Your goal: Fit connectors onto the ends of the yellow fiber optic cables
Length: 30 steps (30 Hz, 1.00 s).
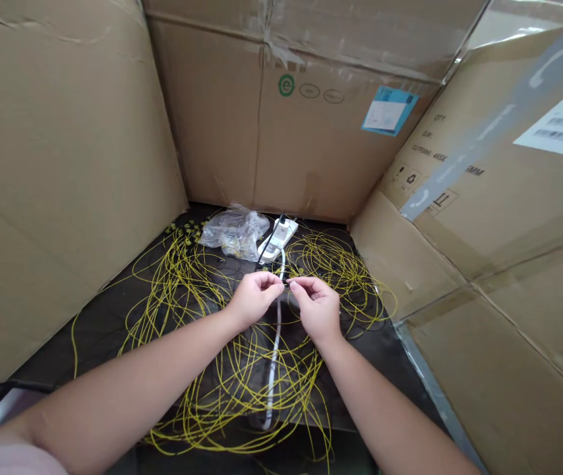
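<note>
My left hand [258, 298] is closed in a pinch, thumb against fingertips, apparently on the end of a thin yellow cable. Facing it, my right hand [317, 309] pinches too, with a tiny dark piece at its fingertips that is too small to name. Only a narrow gap separates the two sets of fingertips. Loose loops of yellow cable [252, 422] lie below and between my forearms. More yellow cable coils [343, 270] spread to the right of my hands, and another bundle of yellow cables [163, 290] lies to the left.
Behind my hands are a crumpled clear plastic bag [236, 231] and a white power strip [278, 241] with a black plug. Its white cord [274, 359] runs toward me over the dark surface [113, 330]. Large cardboard boxes [212, 132] wall in the left, back and right.
</note>
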Available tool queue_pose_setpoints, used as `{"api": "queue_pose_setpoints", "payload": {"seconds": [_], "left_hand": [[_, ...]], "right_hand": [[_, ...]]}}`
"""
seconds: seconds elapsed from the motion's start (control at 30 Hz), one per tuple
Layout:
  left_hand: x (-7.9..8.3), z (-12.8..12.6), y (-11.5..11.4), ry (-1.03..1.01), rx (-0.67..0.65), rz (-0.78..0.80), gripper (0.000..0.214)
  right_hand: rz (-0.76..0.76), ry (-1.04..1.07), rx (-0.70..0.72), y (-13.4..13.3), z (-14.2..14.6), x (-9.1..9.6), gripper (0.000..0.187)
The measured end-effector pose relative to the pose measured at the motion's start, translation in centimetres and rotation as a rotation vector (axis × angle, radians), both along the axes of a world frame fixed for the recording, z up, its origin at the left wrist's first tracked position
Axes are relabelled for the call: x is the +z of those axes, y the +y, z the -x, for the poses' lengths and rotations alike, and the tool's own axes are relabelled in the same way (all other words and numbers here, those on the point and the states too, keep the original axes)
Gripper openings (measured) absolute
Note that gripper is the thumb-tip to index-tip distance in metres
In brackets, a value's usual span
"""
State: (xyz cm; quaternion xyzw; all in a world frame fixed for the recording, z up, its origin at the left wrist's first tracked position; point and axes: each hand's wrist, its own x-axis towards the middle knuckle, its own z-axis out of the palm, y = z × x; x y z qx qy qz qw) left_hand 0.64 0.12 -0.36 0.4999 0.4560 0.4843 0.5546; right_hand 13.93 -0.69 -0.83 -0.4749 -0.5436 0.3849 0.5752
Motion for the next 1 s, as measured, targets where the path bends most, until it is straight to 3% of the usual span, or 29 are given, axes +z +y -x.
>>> {"api": "queue_pose_setpoints", "payload": {"seconds": [0.67, 1.0], "left_hand": [[0.0, -0.1, -0.1, -0.054, -0.015, 0.008, 0.015], [-0.8, -0.1, 0.2, -0.069, -0.007, -0.041, 0.013]], "right_hand": [[0.046, 0.113, 0.052, 0.2, -0.1, -0.7, 0.013], [0.065, 0.223, 0.04, 0.1, 0.3, -1.1, 0.016]]}}
